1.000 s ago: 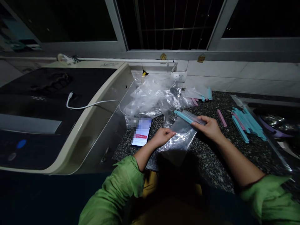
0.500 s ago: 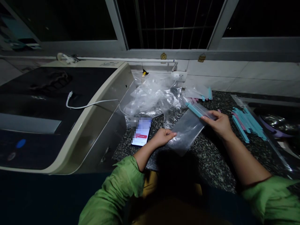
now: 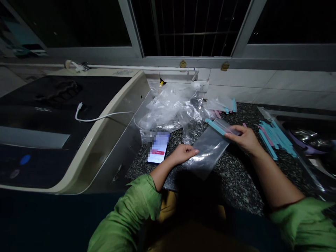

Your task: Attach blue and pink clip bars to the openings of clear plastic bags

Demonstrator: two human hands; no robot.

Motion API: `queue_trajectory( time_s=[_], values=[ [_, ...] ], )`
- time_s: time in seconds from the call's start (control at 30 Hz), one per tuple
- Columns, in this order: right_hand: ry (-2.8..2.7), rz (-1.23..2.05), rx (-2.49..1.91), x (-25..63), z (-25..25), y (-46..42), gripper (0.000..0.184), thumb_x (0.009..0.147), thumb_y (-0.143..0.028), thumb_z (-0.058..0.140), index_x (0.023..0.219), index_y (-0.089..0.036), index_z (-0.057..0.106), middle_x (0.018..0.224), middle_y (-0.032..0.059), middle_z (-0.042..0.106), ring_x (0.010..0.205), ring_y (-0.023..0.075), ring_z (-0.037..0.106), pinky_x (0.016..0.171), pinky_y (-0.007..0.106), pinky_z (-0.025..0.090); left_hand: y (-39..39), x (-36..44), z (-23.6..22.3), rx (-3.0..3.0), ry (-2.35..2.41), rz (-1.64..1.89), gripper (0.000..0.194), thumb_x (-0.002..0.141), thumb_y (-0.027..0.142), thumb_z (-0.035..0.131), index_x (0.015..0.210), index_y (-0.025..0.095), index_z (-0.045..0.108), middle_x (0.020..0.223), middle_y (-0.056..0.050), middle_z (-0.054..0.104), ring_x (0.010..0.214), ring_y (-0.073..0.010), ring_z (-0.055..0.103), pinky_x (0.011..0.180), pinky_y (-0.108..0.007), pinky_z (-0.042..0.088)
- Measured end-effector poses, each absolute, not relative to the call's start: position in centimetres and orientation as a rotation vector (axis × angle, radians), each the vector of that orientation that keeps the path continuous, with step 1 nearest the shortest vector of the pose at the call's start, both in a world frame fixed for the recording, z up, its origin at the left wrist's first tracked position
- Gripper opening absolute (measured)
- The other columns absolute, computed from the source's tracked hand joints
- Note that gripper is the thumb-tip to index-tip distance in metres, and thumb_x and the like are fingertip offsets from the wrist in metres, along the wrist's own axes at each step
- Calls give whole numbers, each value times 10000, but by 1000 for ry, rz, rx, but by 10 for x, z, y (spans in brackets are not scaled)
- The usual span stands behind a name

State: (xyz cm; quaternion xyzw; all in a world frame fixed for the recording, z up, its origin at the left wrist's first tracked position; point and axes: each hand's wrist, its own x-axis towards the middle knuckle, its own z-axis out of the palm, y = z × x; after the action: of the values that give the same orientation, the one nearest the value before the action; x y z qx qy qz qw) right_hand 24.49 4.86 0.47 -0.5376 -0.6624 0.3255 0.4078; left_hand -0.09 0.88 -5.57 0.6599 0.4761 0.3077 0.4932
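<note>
Over the speckled black stone surface (image 3: 243, 190), the left hand (image 3: 183, 154) pinches the side of a clear flat plastic bag (image 3: 207, 148); the right hand (image 3: 244, 140) clamps its far end by a light-blue plastic strip clip (image 3: 215, 126). Adjusting the clip seems in hand, probably calling next for taut film.

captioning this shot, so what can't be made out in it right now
All in the head view:
Blue strip on the plastic bag: one end hidden by the right hand.
Pink strip: mostly hidden behind that hand.
Phone: upper screen obscured by pixelation.
Right sleeve: cut off by the picture's edge.
</note>
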Motion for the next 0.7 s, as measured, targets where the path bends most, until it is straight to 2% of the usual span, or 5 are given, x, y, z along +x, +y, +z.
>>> queue_trajectory(
  time_s=[0.2, 0.4, 0.57, 0.7],
  values=[
    [-1783, 1091, -1310, 224, -2, 40, 429, 498, -542, 718, 674, -163, 624, 567, -21, 542, 500, 92, 426, 486, 227, 319, 9, 2, -53, 1464, 1078, 809, 450, 612, 571, 592, 591, 121, 585, 505, 47, 428, 512, -79, 372, 496, -208, 263],
    [-1870, 1273, -1279, 210, -12, 36, 419, 521, -525, 709, 683, -150, 613, 579, -25, 528, 529, 92, 434, 515, 228, 321, 9, 4, -51, 1388, 1046, 902, 420, 564, 528, 676, 542, 119, 587, 487, 43, 472, 502, -81, 419, 506, -207, 312],
    [-1926, 1352, -1264, 204, -19, 35, 416, 531, -526, 703, 684, -149, 613, 589, -22, 536, 550, 101, 451, 535, 233, 331, 11, 5, -54, 1288, 993, 1017, 393, 563, 469, 721, 718, 112, 662, 677, -20, 651, 656, -145, 567, 665, -258, 437],
    [-1868, 1382, -1269, 200, -22, 36, 427, 512, -525, 717, 699, -157, 607, 600, -24, 539, 556, 103, 454, 547, 237, 343, 11, 3, -54, 1248, 1025, 1043, 385, 585, 460, 713, 728, 104, 679, 708, -50, 685, 697, -182, 604, 711, -293, 462]
  ],
)
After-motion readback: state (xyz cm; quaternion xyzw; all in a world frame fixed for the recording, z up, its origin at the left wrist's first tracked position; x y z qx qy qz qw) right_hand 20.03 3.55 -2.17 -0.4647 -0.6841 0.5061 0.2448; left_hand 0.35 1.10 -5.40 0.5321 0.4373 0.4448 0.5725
